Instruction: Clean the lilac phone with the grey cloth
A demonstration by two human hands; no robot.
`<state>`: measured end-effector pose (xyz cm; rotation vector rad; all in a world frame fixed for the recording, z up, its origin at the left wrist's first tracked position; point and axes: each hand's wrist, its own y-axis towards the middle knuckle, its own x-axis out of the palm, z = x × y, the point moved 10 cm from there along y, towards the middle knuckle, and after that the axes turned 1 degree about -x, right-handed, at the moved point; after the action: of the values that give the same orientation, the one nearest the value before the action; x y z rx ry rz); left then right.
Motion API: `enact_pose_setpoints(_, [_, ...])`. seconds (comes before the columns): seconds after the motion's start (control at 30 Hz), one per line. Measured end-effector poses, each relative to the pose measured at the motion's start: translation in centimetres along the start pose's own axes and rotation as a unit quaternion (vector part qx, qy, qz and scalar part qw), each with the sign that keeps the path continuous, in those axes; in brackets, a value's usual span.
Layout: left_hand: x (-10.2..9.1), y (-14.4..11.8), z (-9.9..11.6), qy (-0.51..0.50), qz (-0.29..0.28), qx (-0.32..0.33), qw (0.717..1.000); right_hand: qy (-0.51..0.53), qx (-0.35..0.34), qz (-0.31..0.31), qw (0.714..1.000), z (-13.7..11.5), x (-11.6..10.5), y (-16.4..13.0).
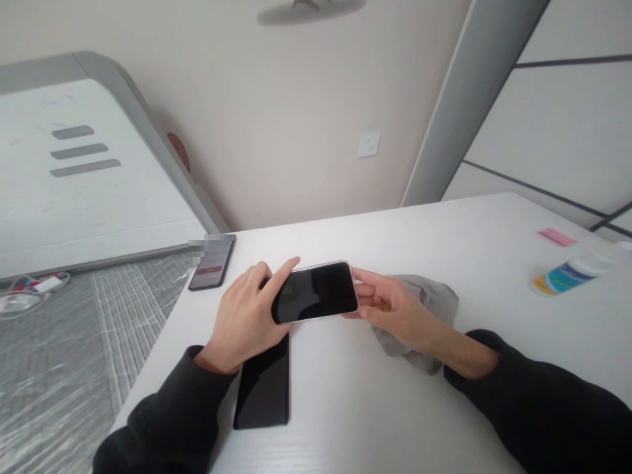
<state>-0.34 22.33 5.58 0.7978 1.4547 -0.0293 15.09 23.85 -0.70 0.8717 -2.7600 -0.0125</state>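
Holding a phone (315,292) level just above the white bench (345,395), both hands have it by its short ends, dark screen up. The left hand (247,319) wraps the left end, forefinger laid along the top edge, its grip clamped on the frame. The right hand (390,308) pinches the right end between thumb and fingers, also closed on the phone. By the look of it this is a light, stiff slab with a glossy glass face, so slippery and easy to crack or smear; I'd judge the metal edges and corners are the safe place to hold, not the screen.

Now the count. Three phones in all: the one held, a second black phone (263,388) flat on the bench under the left wrist, and a third phone (212,263) near the far left edge with its screen lit. One grey cloth (424,309) lies bunched beneath the right hand. One bottle (573,273) lies on its side at the far right, with one pink note (557,237) beyond it.
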Motion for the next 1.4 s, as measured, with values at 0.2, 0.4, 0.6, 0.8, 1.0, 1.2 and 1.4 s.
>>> enact_pose_setpoints(0.2, [0.2, 0.1, -0.1, -0.001, -0.016, -0.008, 1.0, -0.006, -0.009, 0.014, 1.0, 0.5, -0.4, 0.1])
enact_pose_setpoints(0.4, [1.1, 0.1, -0.2, -0.067, -0.059, -0.034, 0.995, -0.054, -0.029, 0.031, 0.998, 0.3, -0.9, 0.1])
enact_pose_setpoints(0.6, [2.3, 0.1, -0.9, -0.098, -0.1, -0.048, 0.989, -0.006, -0.01, 0.007, 1.0, 1.2, -1.0, 0.4])
enact_pose_setpoints(0.8, [2.4, -0.2, -0.7, -0.196, -0.113, -0.047, 0.973, 0.07, 0.004, -0.033, 0.997, 2.0, -0.8, 0.4])
enact_pose_setpoints(1.0, [1.5, -0.2, -0.1, -0.274, -0.069, -0.061, 0.957, 0.092, 0.005, -0.049, 0.995, 1.6, -0.3, -0.1])
enact_pose_setpoints(1.2, [2.2, -0.3, 0.2, -0.377, -0.11, -0.134, 0.91, 0.132, 0.002, -0.051, 0.99, 1.6, -0.2, -0.3])
enact_pose_setpoints(1.4, [3.1, -1.0, 0.6, -0.534, -0.105, -0.146, 0.826, 0.136, -0.025, -0.059, 0.989, 1.0, 0.3, -0.1])
